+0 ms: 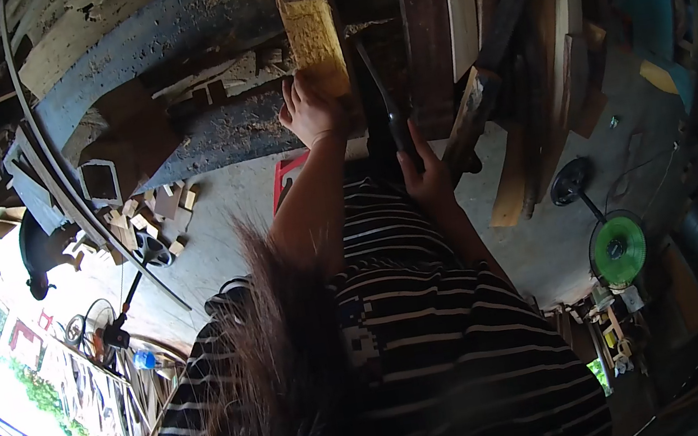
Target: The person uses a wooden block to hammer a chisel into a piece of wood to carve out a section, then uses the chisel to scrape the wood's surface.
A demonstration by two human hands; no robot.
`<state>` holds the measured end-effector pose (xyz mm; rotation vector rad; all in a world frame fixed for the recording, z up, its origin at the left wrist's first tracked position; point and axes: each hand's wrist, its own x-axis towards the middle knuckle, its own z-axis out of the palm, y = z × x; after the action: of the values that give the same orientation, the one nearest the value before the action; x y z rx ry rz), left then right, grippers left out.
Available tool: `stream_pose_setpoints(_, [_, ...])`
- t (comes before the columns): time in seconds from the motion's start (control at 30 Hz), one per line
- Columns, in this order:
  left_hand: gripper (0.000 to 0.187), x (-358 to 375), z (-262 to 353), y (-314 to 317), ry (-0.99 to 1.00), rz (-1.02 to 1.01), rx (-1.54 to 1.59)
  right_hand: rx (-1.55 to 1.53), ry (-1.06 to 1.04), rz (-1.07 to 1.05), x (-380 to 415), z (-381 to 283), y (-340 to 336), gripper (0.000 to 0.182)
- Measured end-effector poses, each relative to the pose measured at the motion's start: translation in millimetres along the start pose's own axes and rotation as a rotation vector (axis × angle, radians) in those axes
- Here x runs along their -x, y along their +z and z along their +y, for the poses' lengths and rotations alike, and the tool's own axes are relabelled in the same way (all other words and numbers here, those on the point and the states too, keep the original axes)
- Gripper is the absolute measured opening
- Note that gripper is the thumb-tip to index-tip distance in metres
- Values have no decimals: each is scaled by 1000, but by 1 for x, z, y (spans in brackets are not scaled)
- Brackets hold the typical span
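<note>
My left hand (314, 111) grips the near end of a pale yellow wooden block (315, 36), which lies on a dark, dust-covered bench (213, 136). To its right, my right hand (426, 174) is closed round the dark handle of a curved tool (391, 111). The tool's thin blade points away from me, beside the block's right side. Its tip lies near the bench and is hard to make out. A dark reddish board (426, 32) stands to the right of the tool.
Several long boards (559, 75) lean at the right. Wood offcuts (168, 201) are scattered on the floor at left, near a curved metal strip (65, 185). A green fan (619, 248) stands at the lower right. A red frame (281, 178) shows below the bench.
</note>
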<state>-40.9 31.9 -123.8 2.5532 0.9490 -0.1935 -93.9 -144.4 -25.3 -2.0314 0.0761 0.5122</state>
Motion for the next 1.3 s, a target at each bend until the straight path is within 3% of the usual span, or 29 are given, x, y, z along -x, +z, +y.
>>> stream_pose_setpoints(0.07, [43, 0, 0, 3, -7, 2, 9, -35, 181, -63, 9, -5, -10, 52])
stream_pose_setpoints(0.2, [43, 0, 4, -1, -16, -4, -13, 91, 111, 9, 28, -9, -26, 52])
stream_pose_setpoints(0.27, [43, 0, 4, -1, 0, -9, -2, 127, 281, -78, 39, -19, -35, 52])
stream_pose_setpoints(0.43, [44, 5, 4, 1, -22, 8, 59, 304, 460, -184, 65, -35, -47, 52])
stream_pose_setpoints(0.53, [40, -2, -8, 10, 17, 97, 15, 386, 347, -208, 62, -27, -53, 53])
stream_pose_setpoints(0.57, [42, -5, -4, -2, -48, -22, 70, 403, 304, -218, 62, -18, -55, 53])
stream_pose_setpoints(0.67, [48, -9, -1, 7, -108, 167, 103, 487, 200, -263, 58, -12, -62, 54])
stream_pose_setpoints(0.7, [54, -14, 1, 10, -135, 131, 107, 523, 206, -262, 56, -14, -65, 54])
stream_pose_setpoints(0.73, [56, -7, 14, -22, -102, 97, 145, 549, 169, -295, 52, -19, -67, 54])
stream_pose_setpoints(0.8, [48, -18, 14, 2, 29, 254, 168, 578, 142, -317, 48, -27, -74, 53])
stream_pose_setpoints(0.83, [48, -18, 13, 5, 2, 264, 176, 597, 127, -335, 44, -28, -75, 53])
stream_pose_setpoints(0.9, [44, -17, 12, 5, 326, 294, 128, 574, 77, -357, 36, -34, -77, 52])
stream_pose_setpoints(1.1, [44, -19, 27, -13, 450, 297, 4, 719, 181, -422, 25, -86, -65, 58])
stream_pose_setpoints(1.23, [44, -58, 71, -38, 260, -12, 152, 691, -1, -511, 9, -62, -64, 68])
stream_pose_setpoints(1.3, [45, -76, 90, -37, 180, -112, 143, 747, 90, -491, 13, -77, -64, 67])
